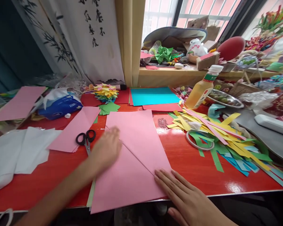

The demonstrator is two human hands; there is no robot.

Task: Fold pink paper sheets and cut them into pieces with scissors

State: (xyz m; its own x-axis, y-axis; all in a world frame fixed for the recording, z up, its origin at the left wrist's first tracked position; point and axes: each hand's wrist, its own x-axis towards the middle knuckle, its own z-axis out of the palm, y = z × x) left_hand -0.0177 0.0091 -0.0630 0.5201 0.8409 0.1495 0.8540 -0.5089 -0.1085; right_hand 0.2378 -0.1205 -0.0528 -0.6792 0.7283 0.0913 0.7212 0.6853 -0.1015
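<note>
A large pink paper sheet (pixel 132 157) lies on the red table (pixel 193 163), folded over along a diagonal crease. My left hand (pixel 106 149) rests flat on the sheet's left part, near the upper end of the crease; it is blurred, with fingers stretched out. My right hand (pixel 184 194) lies flat and open at the sheet's lower right corner, fingertips pressing on the paper near the table's front edge. Black-handled scissors (pixel 86 139) lie just left of my left hand.
A second pink sheet (pixel 77 128) and white paper (pixel 19 150) lie to the left. Several coloured paper strips (pixel 217 131) and a tape ring (pixel 199 139) are at the right. A juice bottle (pixel 201 89), teal paper (pixel 153 95) and a tissue pack (pixel 60 106) stand behind.
</note>
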